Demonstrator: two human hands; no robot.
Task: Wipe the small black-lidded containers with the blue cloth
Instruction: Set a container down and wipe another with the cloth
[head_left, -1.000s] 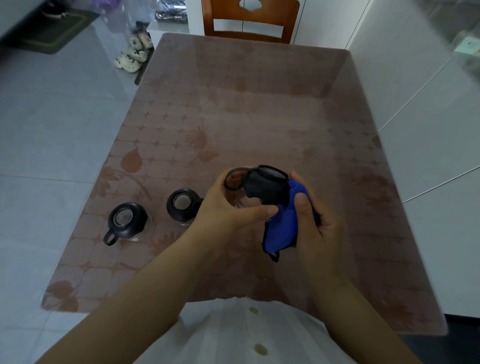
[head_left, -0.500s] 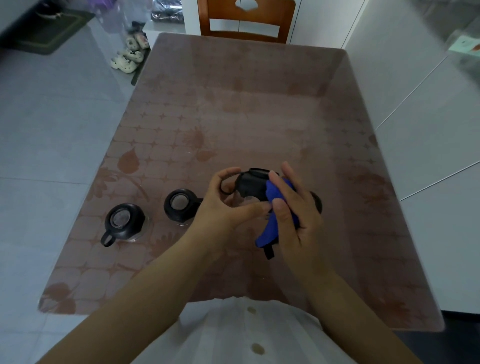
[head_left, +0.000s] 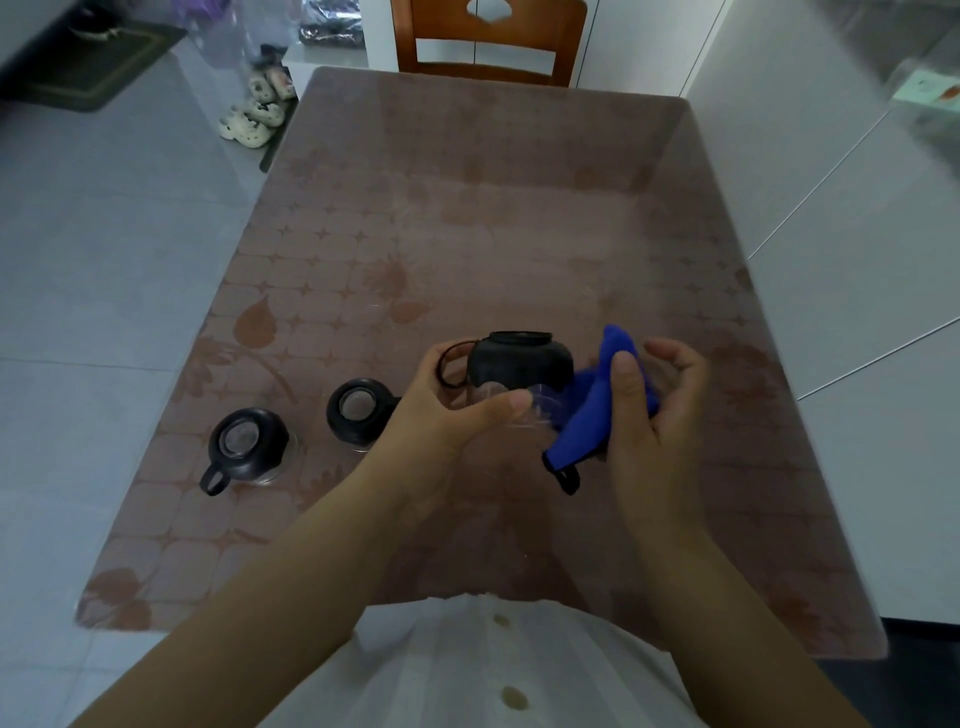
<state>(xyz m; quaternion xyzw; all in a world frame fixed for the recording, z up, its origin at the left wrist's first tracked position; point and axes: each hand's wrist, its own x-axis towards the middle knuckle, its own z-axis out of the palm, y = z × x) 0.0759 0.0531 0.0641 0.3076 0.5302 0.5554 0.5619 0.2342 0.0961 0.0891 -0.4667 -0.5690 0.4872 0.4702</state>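
Left hand (head_left: 441, 415): grips clear black-lidded container (head_left: 519, 364). Right hand (head_left: 660, 415): pinches blue cloth (head_left: 587, 421). Best: turn container against cloth.

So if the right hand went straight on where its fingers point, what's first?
Probably the container held in the left hand, through the blue cloth the right hand grips; depth is unclear.
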